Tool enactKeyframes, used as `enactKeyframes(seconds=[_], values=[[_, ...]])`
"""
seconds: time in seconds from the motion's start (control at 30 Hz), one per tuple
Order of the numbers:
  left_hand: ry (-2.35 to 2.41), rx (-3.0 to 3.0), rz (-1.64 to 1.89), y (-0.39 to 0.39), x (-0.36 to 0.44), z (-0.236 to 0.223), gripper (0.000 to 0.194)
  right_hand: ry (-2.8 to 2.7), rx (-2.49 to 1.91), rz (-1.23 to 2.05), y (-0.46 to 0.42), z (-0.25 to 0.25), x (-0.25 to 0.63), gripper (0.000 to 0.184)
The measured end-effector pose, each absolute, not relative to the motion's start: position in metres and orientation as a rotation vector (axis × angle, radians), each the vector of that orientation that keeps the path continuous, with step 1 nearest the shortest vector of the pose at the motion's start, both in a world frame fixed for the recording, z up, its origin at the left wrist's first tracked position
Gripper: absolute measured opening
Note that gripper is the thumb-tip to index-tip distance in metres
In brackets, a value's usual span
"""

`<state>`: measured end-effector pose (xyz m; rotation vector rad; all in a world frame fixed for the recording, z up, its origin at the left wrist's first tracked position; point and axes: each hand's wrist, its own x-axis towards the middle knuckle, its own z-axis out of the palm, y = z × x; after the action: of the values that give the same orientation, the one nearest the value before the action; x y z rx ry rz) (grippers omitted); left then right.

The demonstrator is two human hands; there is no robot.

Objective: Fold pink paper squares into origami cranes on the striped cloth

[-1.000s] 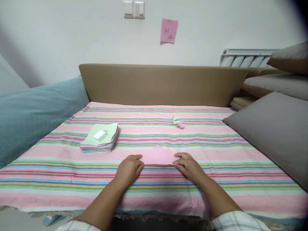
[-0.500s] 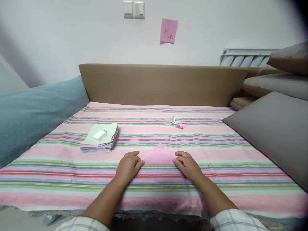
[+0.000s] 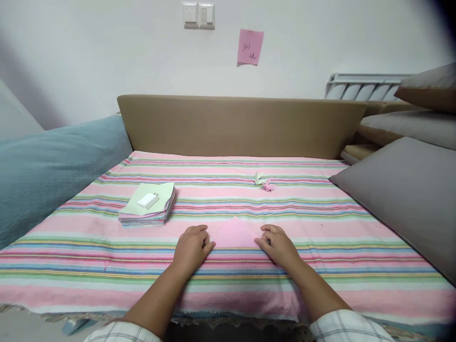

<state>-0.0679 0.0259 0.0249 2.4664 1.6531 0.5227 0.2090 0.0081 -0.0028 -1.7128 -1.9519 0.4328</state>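
A pink sheet of paper (image 3: 235,235), folded into a triangle, lies on the striped cloth in front of me with its point facing away. My left hand (image 3: 193,244) pinches its left corner with thumb and curled fingers. At the opposite corner, my right hand (image 3: 279,244) grips the paper between thumb and forefinger. Farther back to the right sit two small folded paper birds, a pale green one (image 3: 258,179) and a pink one (image 3: 269,185).
A stack of coloured paper (image 3: 147,219) stands at left, topped by a white charger plug (image 3: 148,200). Grey cushions (image 3: 402,185) pile up on the right, and a blue-covered bolster (image 3: 64,166) lines the left. A brown headboard (image 3: 235,126) closes the back.
The paper's far point has come slightly nearer to me, and the crease line across the triangle no longer shows. Both hands stay at its corners with barely any movement.
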Motion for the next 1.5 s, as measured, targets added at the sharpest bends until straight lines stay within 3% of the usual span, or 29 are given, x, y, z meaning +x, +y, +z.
enactKeyframes(seconds=[0.07,0.23,0.43,0.77,0.93,1.07,1.23,1.5], values=[[1.648,2.495,0.553,0.025,-0.067,0.024,0.008,-1.952,-1.704,0.434,0.009,-0.004,0.209,0.032],[1.462,2.752,0.638,0.021,-0.058,0.019,0.026,-1.955,-1.682,0.422,0.009,-0.005,0.209,0.032],[0.9,2.972,0.554,0.005,-0.034,0.013,0.03,-1.965,-1.683,0.4,0.009,-0.005,0.21,0.031],[0.931,2.915,0.284,-0.015,-0.023,0.02,0.05,-2.002,-1.644,0.351,0.011,-0.007,0.212,0.026],[0.931,2.899,0.259,-0.016,-0.024,0.018,0.06,-2.003,-1.567,0.164,0.003,-0.003,0.204,0.008],[0.933,2.895,0.265,-0.016,-0.023,0.02,0.062,-2.139,-1.392,0.03,-0.014,0.003,0.183,0.017],[0.934,2.878,0.257,-0.015,-0.023,0.021,0.064,-2.268,-1.291,0.133,-0.025,0.002,0.165,0.027],[0.944,2.885,0.244,-0.015,-0.024,0.018,0.062,-2.242,-1.471,0.199,-0.021,0.003,0.179,0.025]])
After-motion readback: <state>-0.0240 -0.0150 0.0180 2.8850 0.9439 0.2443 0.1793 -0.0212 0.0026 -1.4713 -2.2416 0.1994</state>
